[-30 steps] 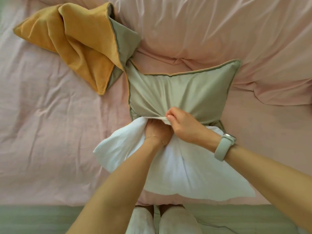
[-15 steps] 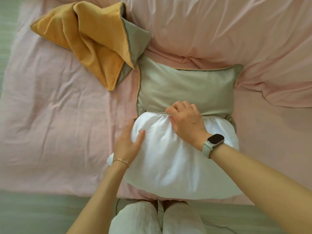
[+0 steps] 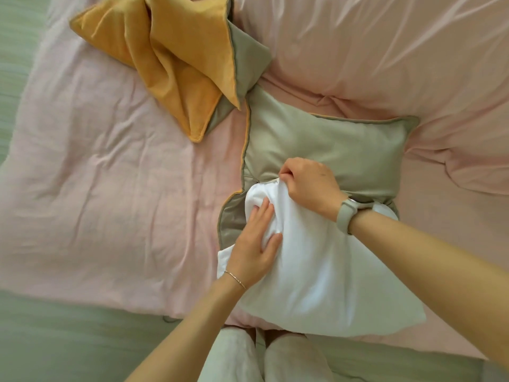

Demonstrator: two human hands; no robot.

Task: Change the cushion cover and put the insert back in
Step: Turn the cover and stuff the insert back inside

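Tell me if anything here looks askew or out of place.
Nothing is damaged or spilled. The white insert is bunched and mostly outside the green cover, as expected mid-stuffing. The orange cover lies crumpled on the bed, one corner overlapping the green cover.

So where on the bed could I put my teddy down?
The bare pink sheet left of the grey cover, below the orange cover. It's crowded where both hands work the white insert into the grey cover.
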